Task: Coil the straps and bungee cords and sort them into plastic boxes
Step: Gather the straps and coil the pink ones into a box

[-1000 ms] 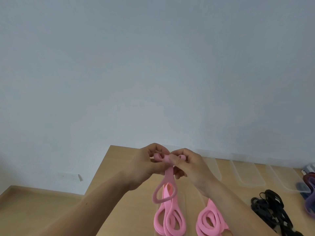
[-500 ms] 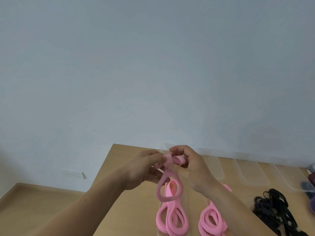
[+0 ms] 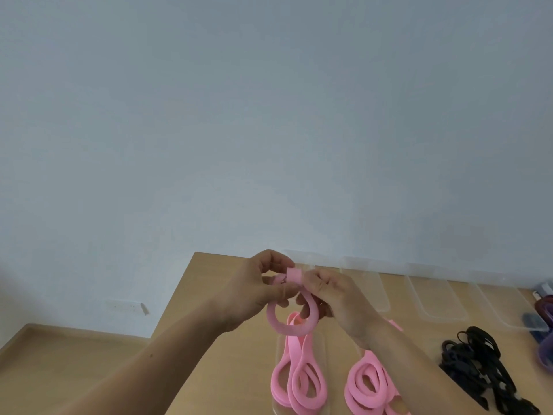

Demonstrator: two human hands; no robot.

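Since a second ago I see the hanging loop of the pink strap has drawn up shorter and rounder, the left hand and right hand both pinching its wrapped top above the worktop, so this coil looks nearly tied off.

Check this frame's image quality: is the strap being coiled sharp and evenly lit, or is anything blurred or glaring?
Head view: soft, even light, no glare or hard shadows; the pink strap, left hand and right hand are slightly soft but readable; the purple things at the right edge are smeared; the clear boxes barely stand out; blank wall fills most of the frame.
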